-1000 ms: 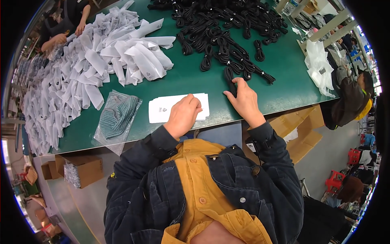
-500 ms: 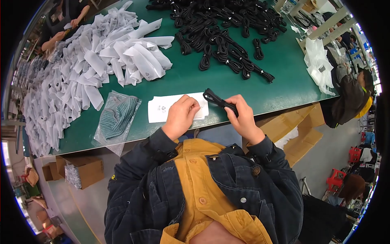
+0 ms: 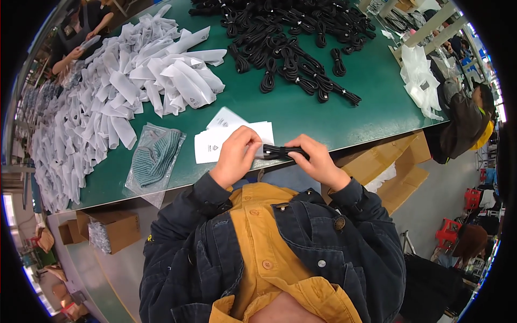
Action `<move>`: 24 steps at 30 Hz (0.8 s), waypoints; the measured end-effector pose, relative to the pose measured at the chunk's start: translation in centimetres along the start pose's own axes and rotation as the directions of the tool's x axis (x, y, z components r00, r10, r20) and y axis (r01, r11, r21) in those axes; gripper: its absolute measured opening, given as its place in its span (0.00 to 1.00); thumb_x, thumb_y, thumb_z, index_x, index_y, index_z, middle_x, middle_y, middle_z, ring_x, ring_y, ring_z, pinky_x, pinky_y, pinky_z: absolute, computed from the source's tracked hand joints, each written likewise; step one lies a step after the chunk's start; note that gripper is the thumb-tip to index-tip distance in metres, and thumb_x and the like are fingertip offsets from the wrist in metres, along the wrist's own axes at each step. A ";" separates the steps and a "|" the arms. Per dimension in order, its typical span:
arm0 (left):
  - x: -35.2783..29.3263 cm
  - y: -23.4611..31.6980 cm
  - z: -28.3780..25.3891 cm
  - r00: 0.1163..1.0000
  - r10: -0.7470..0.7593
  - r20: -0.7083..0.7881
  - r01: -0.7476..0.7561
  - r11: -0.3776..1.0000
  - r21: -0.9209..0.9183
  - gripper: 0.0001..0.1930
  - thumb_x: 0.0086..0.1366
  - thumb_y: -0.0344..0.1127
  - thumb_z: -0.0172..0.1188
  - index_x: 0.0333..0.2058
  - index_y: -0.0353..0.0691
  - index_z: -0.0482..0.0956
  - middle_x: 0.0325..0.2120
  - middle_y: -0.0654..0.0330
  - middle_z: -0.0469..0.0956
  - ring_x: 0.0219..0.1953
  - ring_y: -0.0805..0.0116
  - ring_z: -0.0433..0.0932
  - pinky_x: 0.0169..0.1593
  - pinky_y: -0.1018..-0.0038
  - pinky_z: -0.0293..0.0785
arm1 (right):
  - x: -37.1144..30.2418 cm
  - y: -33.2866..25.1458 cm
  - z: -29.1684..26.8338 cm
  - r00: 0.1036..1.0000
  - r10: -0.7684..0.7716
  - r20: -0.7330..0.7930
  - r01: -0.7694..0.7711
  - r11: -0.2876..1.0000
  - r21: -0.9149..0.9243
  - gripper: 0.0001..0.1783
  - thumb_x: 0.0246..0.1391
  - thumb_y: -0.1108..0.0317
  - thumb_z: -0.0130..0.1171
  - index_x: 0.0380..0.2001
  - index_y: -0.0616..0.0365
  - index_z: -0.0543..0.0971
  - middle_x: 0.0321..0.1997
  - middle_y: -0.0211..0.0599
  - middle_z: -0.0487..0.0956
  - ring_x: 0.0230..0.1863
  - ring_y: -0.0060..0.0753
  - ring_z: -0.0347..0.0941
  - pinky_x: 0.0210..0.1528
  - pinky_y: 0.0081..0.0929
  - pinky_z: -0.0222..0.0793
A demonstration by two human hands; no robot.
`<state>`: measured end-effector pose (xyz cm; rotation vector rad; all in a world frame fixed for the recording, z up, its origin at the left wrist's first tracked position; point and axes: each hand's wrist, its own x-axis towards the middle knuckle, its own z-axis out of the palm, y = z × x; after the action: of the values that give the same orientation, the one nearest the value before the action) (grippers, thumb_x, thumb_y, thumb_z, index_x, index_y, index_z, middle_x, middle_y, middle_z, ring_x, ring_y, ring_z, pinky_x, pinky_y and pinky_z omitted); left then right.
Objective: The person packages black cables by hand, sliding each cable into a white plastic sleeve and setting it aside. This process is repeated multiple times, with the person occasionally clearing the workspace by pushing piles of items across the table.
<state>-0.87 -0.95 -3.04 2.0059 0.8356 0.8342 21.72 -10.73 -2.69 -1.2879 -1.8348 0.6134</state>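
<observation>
My right hand (image 3: 316, 163) pinches a coiled bundle of black cable (image 3: 277, 152), tied round its middle. The bundle's left end meets the mouth of a frosted plastic bag (image 3: 225, 118), which my left hand (image 3: 235, 157) holds closed between thumb and fingers. How far the cable reaches inside is hidden by the fingers. Beneath my left hand lies a stack of flat white bags (image 3: 207, 149) near the green table's (image 3: 371, 121) front edge. To its left sits a clear bag with a teal ribbed knitted item (image 3: 157, 157).
Pale filled bags (image 3: 121, 89) are heaped on the left, and black cable bundles (image 3: 291, 27) at the back. A white plastic sheet (image 3: 418, 81) hangs over the right edge. Cardboard boxes (image 3: 414, 161) stand below the table. Another person's hands (image 3: 75, 53) work at the far left.
My right hand has brought the cable bundle left and down to the bag's mouth. My left hand has lifted a bag off the stack, its far end now tilted up behind the hand.
</observation>
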 end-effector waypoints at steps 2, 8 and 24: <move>0.1 0.4 -0.2 0.958 0.287 0.027 -0.288 0.949 0.127 0.04 0.59 0.22 0.61 0.32 0.34 0.75 0.31 0.57 0.76 0.34 0.64 0.73 0.40 0.72 0.71 | 0.1 0.3 0.4 0.999 0.047 -0.007 -0.047 0.998 0.045 0.13 0.53 0.76 0.61 0.44 0.62 0.77 0.39 0.42 0.76 0.33 0.37 0.75 0.34 0.25 0.71; 1.2 1.8 -0.5 0.947 0.321 0.014 -0.320 0.938 0.132 0.05 0.56 0.22 0.61 0.31 0.35 0.74 0.34 0.56 0.74 0.37 0.57 0.72 0.42 0.68 0.70 | 1.6 0.6 1.5 0.956 0.293 0.016 -0.283 0.908 0.310 0.15 0.55 0.75 0.62 0.47 0.59 0.79 0.41 0.34 0.74 0.32 0.25 0.72 0.35 0.20 0.70; 6.3 1.5 -5.8 0.974 -0.220 0.057 0.205 0.742 -0.639 0.07 0.70 0.33 0.56 0.40 0.35 0.75 0.37 0.64 0.76 0.31 0.77 0.72 0.37 0.78 0.69 | 7.7 -2.5 -0.1 0.958 -0.197 -0.207 0.230 0.961 0.152 0.21 0.51 0.80 0.64 0.49 0.57 0.78 0.49 0.39 0.73 0.34 0.26 0.73 0.36 0.22 0.73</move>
<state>-1.46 5.68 2.61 1.2661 0.6524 0.8625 19.17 -4.46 1.78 -0.9803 -1.6940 0.5028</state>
